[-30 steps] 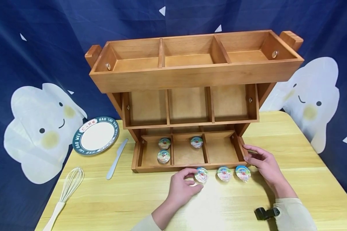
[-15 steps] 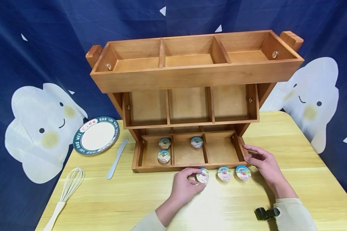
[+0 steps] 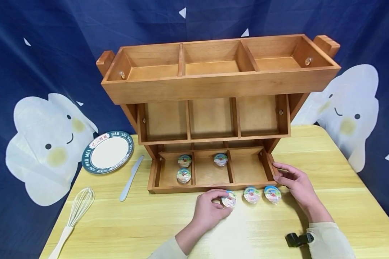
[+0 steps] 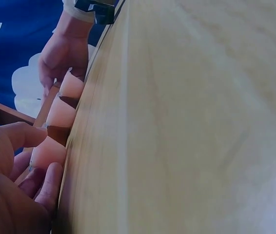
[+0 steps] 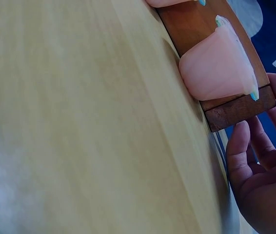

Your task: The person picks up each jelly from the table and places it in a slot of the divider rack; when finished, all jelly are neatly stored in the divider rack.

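My left hand [image 3: 210, 208] holds a jelly cup [image 3: 229, 199] with a printed foil lid between thumb and fingers, in front of the wooden tiered box's bottom tray [image 3: 181, 189]. In the left wrist view this cup [image 4: 48, 153] is pink and first in a row. Two more jelly cups, a middle one [image 3: 251, 194] and a right one [image 3: 272, 194], stand along the tray's front. My right hand [image 3: 295, 187] touches the tray's right end near the front corner, fingers loosely bent; in the right wrist view its fingers [image 5: 238, 151] lie beside that corner.
Inside the bottom tray, two jelly cups [image 3: 183, 175] sit in the left compartment and one [image 3: 220, 159] in the middle. Above are the middle tray [image 3: 214, 138] and top tray [image 3: 220, 84]. A plate [image 3: 129, 151], plastic knife [image 3: 131, 178] and whisk [image 3: 76, 212] lie at left.
My left hand and its jelly cup have shifted slightly right and toward me, nearer the middle cup of the row. The right hand has stayed at the tray's corner.
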Available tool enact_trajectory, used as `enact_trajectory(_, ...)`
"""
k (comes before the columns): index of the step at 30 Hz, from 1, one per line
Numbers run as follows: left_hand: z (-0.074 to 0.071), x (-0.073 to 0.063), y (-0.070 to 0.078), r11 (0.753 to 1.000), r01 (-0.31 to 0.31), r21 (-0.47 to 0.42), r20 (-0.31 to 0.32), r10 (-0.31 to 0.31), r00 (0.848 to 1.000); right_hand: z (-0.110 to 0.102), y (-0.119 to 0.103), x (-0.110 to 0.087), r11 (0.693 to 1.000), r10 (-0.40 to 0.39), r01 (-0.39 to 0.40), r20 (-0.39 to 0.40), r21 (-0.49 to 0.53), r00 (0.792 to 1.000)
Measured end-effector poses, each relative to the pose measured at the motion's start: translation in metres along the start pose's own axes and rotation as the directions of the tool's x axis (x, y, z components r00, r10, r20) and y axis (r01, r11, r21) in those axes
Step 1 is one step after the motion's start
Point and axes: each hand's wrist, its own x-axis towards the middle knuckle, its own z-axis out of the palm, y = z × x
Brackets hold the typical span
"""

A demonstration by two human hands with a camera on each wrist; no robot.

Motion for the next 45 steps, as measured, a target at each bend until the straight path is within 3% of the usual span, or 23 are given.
enact_trajectory(5,0.001,-0.001,0.000,0.999,-0.012,-0.030,0.013,0.013,1.000,0.000,0.001,0.000,1.000,-0.002,0.002,-0.003,-0.007,1.000)
enact_trajectory(12,-0.002,-0.002,0.000,0.996,-0.087,-0.030,0.040,0.088,0.995,-0.001,0.002,0.001,0.999,-0.002,0.002,-0.002,-0.033,1.000)
enact_trajectory(16,-0.009,-0.004,0.005,0.995,-0.096,-0.031,0.053,0.098,0.994,-0.001,0.003,0.001,0.999,-0.010,0.010,-0.004,-0.047,1.000)
enact_trajectory(23,-0.029,-0.002,0.022,0.987,-0.080,-0.140,0.128,0.098,0.987,-0.001,0.002,0.001,1.000,-0.016,0.016,0.004,-0.015,1.000)
enact_trajectory(29,-0.044,0.011,0.033,0.973,-0.132,-0.191,0.173,0.166,0.971,-0.001,0.001,0.001,1.000,-0.011,0.011,0.010,-0.004,1.000)
enact_trajectory(35,-0.053,0.029,0.044,0.976,-0.108,-0.189,0.163,0.140,0.977,-0.001,0.001,0.002,1.000,-0.011,0.010,0.013,0.014,1.000)
enact_trajectory(45,-0.052,0.060,0.047,0.991,-0.123,-0.061,0.121,0.129,0.984,-0.001,0.001,0.001,1.000,0.003,-0.003,0.009,-0.024,1.000)
